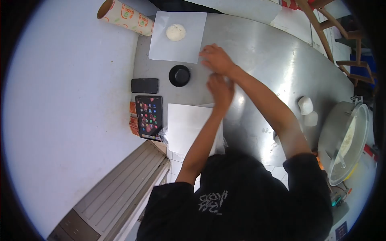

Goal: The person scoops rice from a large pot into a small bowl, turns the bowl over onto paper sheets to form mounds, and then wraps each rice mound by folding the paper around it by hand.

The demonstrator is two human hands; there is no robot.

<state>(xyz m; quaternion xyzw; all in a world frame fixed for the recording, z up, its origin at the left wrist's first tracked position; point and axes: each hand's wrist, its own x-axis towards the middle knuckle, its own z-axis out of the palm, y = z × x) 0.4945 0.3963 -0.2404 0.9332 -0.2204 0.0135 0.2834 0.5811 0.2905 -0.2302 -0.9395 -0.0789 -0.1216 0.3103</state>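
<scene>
My right hand point(218, 59) is over the steel table, palm down, with its fingers apart beside the edge of a white paper sheet point(161, 50). A round, flat, pale dough disc point(176, 32) lies on that sheet. Just below my right wrist is my left hand point(221, 93), its fingers curled and partly hidden. A whitish patch shows beside its fingers, but I cannot make out what it is. To the left of both hands stands a small black bowl point(179, 75). Beneath my left forearm lies a stack of white paper sheets point(187, 122).
A phone point(144, 86) and a lit tablet point(149, 116) lie along the left wall. A patterned tube point(128, 18) is at the top left. White dough-like lumps point(305, 105) sit at the right, near a large metal pot point(335, 126) with pale contents. Wooden frames point(321, 36) stand beyond the table.
</scene>
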